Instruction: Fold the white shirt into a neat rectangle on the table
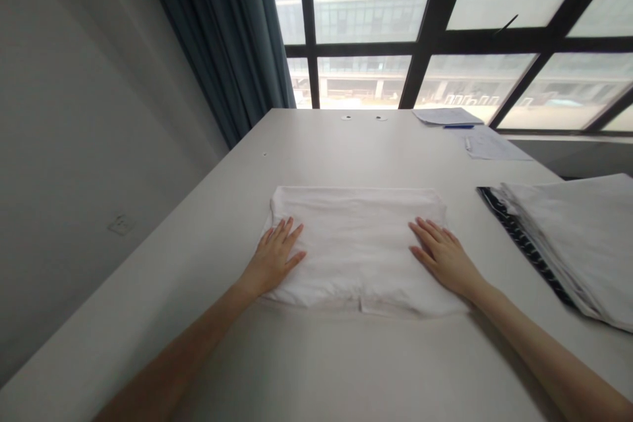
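A folded white cloth [356, 244], perhaps a garment, lies flat on the white table [321, 369] in front of me. Its far edge is straight, while the near edge is wrinkled with a small slit or fold at the middle. On the cloth's left side rests my left hand [275, 257], palm down with the fingers spread. My right hand [442, 256] lies the same way on its right side, fingers stretched out and thumb apart. Neither hand grips the fabric.
To the right is a stack of white cloths [578, 237] on a black patterned piece [524, 244]. Papers [497, 145] and a blue pen [458, 126] lie at the far right of the table. Beyond are a dark curtain [232, 33] and a framed window [370, 0]. A wall [74, 112] stands left.
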Available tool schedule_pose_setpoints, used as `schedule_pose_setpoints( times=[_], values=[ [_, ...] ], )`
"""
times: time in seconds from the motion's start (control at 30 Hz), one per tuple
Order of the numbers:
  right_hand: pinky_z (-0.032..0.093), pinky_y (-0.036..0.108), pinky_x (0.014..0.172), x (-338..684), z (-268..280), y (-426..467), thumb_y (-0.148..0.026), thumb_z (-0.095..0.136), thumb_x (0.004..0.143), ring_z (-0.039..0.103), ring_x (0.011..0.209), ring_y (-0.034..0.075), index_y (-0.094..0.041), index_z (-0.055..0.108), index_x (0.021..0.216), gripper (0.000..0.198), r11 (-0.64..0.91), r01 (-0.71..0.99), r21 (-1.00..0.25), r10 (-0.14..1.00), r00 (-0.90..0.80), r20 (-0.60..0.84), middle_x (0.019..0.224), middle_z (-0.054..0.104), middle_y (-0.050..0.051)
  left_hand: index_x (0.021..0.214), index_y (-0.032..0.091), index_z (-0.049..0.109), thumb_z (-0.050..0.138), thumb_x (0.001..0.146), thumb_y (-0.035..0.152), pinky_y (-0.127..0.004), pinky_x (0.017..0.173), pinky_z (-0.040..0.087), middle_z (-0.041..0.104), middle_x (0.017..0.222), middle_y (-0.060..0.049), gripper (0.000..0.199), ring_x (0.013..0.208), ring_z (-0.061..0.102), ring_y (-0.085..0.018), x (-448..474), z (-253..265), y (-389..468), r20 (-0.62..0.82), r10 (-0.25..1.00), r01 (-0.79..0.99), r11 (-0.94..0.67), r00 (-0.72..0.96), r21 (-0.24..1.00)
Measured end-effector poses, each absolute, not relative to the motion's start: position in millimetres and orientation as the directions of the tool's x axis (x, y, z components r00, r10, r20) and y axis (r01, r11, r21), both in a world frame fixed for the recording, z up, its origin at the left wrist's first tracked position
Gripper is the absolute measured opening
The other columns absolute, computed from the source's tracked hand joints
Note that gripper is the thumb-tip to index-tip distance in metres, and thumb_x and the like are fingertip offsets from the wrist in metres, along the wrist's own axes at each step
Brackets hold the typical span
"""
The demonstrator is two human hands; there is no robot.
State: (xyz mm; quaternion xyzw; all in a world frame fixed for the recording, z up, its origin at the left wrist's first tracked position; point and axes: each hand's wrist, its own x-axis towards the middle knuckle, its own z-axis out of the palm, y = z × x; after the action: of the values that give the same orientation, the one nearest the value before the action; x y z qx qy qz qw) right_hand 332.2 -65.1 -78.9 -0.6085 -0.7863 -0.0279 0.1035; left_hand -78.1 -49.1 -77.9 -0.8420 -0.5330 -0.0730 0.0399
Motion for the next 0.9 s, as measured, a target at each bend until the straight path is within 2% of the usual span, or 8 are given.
schedule_pose_setpoints(
  times=[0.13,0.23,0.33,0.43,0.5,0.6,0.77,0.9],
  values=[
    [0.038,0.043,0.106,343,-73,-65,-0.042,0.032,0.095,0.046,0.127,0.027,-0.017,0.050,0.132,0.048,0.307,0.919,-0.245,0.925,-0.227,0.306,0.139,0.048,0.015,0.139,0.020,0.044,0.035,0.097,0.040,-0.049,0.112,0.029,0.037,0.149,-0.011,0.047,0.141,0.028,-0.027,-82,-81,-56,0.223,0.895,0.899,-0.419,0.386,0.126],
    [0.046,0.042,0.094,357,-66,-85,-0.044,0.035,0.093,0.059,0.105,0.027,-0.015,0.054,0.125,0.048,0.212,0.924,-0.319,0.930,-0.091,0.356,0.117,0.060,0.017,0.133,0.018,0.049,0.038,0.095,0.033,-0.047,0.111,0.033,0.040,0.146,-0.012,0.042,0.137,0.034,-0.026,-91,-80,-73,0.305,0.892,0.863,-0.419,0.334,0.282],
    [0.051,0.037,0.070,369,-61,-114,-0.049,0.036,0.089,0.063,0.073,0.024,-0.012,0.056,0.120,0.052,0.070,0.927,-0.369,0.965,0.031,0.261,0.085,0.063,0.011,0.125,0.019,0.055,0.042,0.091,0.031,-0.045,0.102,0.045,0.046,0.138,-0.012,0.038,0.128,0.045,-0.026,-103,-73,-90,0.336,0.921,0.836,-0.337,0.197,0.432],
    [0.047,0.032,0.055,373,-58,-140,-0.051,0.039,0.086,0.059,0.054,0.020,-0.013,0.054,0.121,0.054,-0.042,0.895,-0.444,0.992,0.090,0.088,0.068,0.062,0.004,0.117,0.018,0.060,0.046,0.085,0.032,-0.035,0.077,0.058,0.056,0.121,-0.012,0.038,0.105,0.059,-0.023,-111,-64,-101,0.268,0.961,0.782,-0.214,0.062,0.586],
    [0.046,0.030,0.053,370,-56,-150,-0.053,0.043,0.083,0.059,0.053,0.019,-0.014,0.053,0.121,0.055,-0.080,0.867,-0.492,0.994,0.107,0.027,0.066,0.063,0.003,0.113,0.017,0.062,0.049,0.083,0.034,-0.030,0.066,0.058,0.059,0.109,-0.010,0.037,0.086,0.063,-0.019,-112,-60,-105,0.200,0.980,0.737,-0.137,0.002,0.661],
    [0.047,0.029,0.054,363,-54,-154,-0.055,0.048,0.079,0.059,0.053,0.018,-0.016,0.055,0.120,0.056,-0.088,0.836,-0.542,0.994,0.109,0.006,0.067,0.064,0.002,0.112,0.016,0.062,0.051,0.081,0.039,-0.028,0.060,0.055,0.061,0.101,-0.008,0.040,0.068,0.060,-0.015,-111,-58,-106,0.132,0.990,0.700,-0.055,-0.058,0.712],
    [0.049,0.026,0.056,359,-49,-152,-0.056,0.052,0.080,0.062,0.056,0.017,-0.019,0.057,0.120,0.055,-0.079,0.799,-0.596,0.992,0.120,0.029,0.073,0.066,0.003,0.121,0.014,0.057,0.051,0.080,0.044,-0.027,0.061,0.050,0.060,0.081,-0.002,0.051,0.062,0.056,-0.014,-108,-57,-108,0.045,0.997,0.705,0.014,-0.065,0.709],
    [0.050,0.023,0.055,362,-48,-155,-0.057,0.053,0.082,0.067,0.060,0.017,-0.020,0.054,0.122,0.055,-0.111,0.704,-0.701,0.988,0.155,0.000,0.081,0.067,0.004,0.126,0.013,0.055,0.048,0.082,0.041,-0.025,0.063,0.046,0.049,0.067,0.004,0.053,0.060,0.051,-0.013,-107,-48,-111,0.026,1.000,0.724,-0.014,-0.007,0.689]
  ],
)
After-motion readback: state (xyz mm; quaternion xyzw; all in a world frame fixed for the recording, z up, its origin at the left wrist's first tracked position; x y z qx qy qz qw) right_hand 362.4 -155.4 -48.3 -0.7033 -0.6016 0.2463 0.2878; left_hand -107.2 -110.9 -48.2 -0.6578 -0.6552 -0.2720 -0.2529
